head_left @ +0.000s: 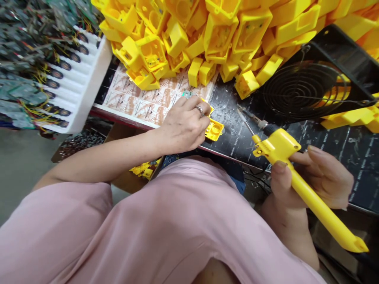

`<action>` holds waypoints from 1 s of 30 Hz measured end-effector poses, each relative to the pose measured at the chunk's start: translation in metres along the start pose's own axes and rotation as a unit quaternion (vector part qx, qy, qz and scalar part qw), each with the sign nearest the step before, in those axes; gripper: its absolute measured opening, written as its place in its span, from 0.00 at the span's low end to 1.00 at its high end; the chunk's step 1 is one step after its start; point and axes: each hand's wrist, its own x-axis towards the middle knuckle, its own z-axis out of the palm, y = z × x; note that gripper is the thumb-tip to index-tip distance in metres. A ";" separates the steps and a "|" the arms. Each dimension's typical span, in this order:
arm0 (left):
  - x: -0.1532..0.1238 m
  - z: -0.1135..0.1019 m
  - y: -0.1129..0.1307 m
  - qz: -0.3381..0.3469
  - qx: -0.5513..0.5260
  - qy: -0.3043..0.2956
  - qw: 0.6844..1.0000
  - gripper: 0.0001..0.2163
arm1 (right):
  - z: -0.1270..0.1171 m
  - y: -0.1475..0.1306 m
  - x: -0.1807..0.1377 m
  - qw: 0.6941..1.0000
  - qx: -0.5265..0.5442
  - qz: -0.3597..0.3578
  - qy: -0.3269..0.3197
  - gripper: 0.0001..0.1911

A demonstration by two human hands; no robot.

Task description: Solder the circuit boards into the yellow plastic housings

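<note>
Near the front edge of the worktop, the left hand curls over a small yellow casing; whether it pinches or merely presses, I cannot tell. The right hand grasps a yellow soldering tool. Best keep the casing steady, fingers clear of the tip. Bare surface separates casing from black fan; piled housings crowd behind.

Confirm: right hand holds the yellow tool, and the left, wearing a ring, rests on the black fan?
Not the fan: the head view shows the left hand at the small open yellow casing, well apart from the black fan. It wears the ring, and the right hand holds the yellow tool.
</note>
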 end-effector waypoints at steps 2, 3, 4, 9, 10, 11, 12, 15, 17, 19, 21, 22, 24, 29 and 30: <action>0.001 -0.017 -0.013 0.003 -0.028 0.034 0.999 0.06 | -0.003 0.003 -0.001 1.000 -0.023 -0.006 -0.002 0.33; 0.001 -0.027 -0.021 -0.013 -0.053 0.062 0.997 0.06 | -0.004 0.006 -0.001 0.999 -0.036 -0.006 -0.001 0.32; 0.003 -0.037 -0.030 -0.042 -0.079 0.093 0.992 0.07 | -0.006 0.008 -0.002 0.999 -0.044 -0.010 0.004 0.29; 0.019 -0.040 -0.042 0.000 -0.147 0.057 0.987 0.15 | -0.007 0.025 -0.001 0.994 -0.051 -0.058 0.082 0.22; 0.024 -0.031 -0.035 0.061 -0.139 0.026 0.988 0.17 | -0.006 0.028 -0.001 0.992 -0.057 -0.065 0.091 0.22; 0.028 -0.021 -0.028 0.110 -0.111 -0.009 0.988 0.19 | -0.005 0.031 -0.001 0.990 -0.064 -0.074 0.098 0.23; 0.030 -0.013 -0.021 0.130 -0.075 -0.055 0.987 0.19 | -0.004 0.033 -0.001 0.988 -0.069 -0.085 0.105 0.23; 0.019 -0.013 -0.016 0.143 -0.014 -0.161 0.977 0.19 | -0.002 0.039 -0.002 0.985 -0.071 -0.101 0.119 0.22; -0.005 -0.037 -0.030 0.128 -0.026 -0.214 0.968 0.17 | 0.000 0.042 -0.002 0.984 -0.072 -0.116 0.114 0.22; -0.032 -0.066 -0.051 0.130 -0.099 -0.253 0.954 0.16 | 0.003 0.042 -0.001 0.983 -0.073 -0.137 0.097 0.24; -0.048 -0.083 -0.076 0.048 -0.133 -0.185 0.973 0.17 | 0.006 0.037 0.000 0.987 -0.074 -0.122 0.071 0.24; -0.050 -0.083 -0.087 -0.032 -0.111 -0.114 0.987 0.19 | 0.008 0.032 0.000 0.990 -0.070 -0.105 0.063 0.23; -0.040 -0.068 -0.107 -0.191 -0.061 0.015 0.980 0.27 | 0.013 0.022 0.002 0.995 -0.056 -0.070 0.050 0.22; 0.002 -0.008 -0.138 -0.269 0.007 0.068 0.961 0.46 | 0.022 0.009 0.004 0.993 -0.050 -0.072 0.077 0.23; 0.005 -0.003 -0.144 -0.263 0.008 0.064 0.963 0.45 | 0.023 0.010 0.004 0.991 -0.059 -0.078 0.088 0.23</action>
